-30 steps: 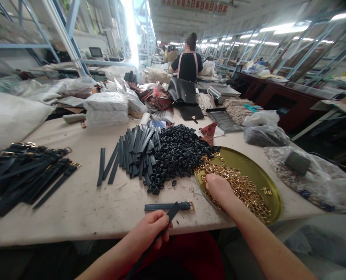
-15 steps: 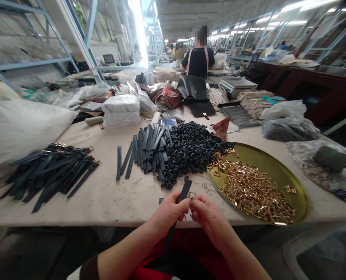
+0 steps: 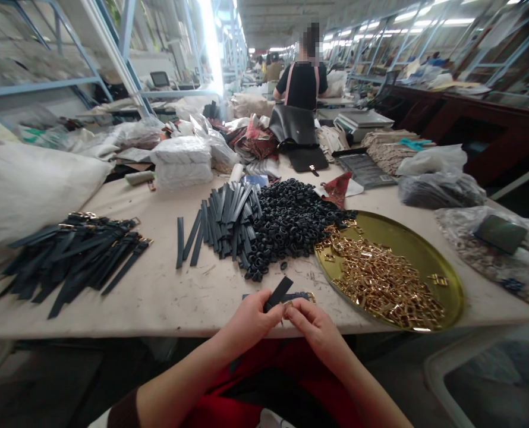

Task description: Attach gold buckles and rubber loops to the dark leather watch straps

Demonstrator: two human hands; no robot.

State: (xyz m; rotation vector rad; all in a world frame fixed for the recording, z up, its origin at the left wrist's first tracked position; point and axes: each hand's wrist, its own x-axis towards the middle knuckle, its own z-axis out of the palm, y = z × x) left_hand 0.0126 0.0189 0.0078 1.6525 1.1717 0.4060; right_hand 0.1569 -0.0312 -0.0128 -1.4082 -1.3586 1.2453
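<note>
My left hand (image 3: pixel 252 318) is closed on a black leather strap (image 3: pixel 279 292), whose free end points up and to the right past the thumb. My right hand (image 3: pixel 311 322) pinches a small gold buckle (image 3: pixel 287 304), mostly covered by the fingertips, right against the strap at my left thumb. Just behind my hands, another black strap with a gold buckle (image 3: pixel 311 296) lies flat along the table, partly hidden. A heap of small black loops (image 3: pixel 291 223) lies beyond, with loose black straps (image 3: pixel 231 217) at its left. To the right, a round gold tray (image 3: pixel 443 261) holds many gold buckles (image 3: pixel 389 285).
Black straps fitted with buckles (image 3: pixel 77 255) are piled at the left beside a big white sack (image 3: pixel 32 184). A wrapped white bundle (image 3: pixel 182 160), a black bag flap (image 3: pixel 308 159) and plastic bags (image 3: pixel 443 184) line the back. A person (image 3: pixel 304 83) stands farther off, facing away.
My right hand has brought the buckle left and slightly down, against the strap. The strap in my left hand tilts more to the right. The view has shifted a little.
</note>
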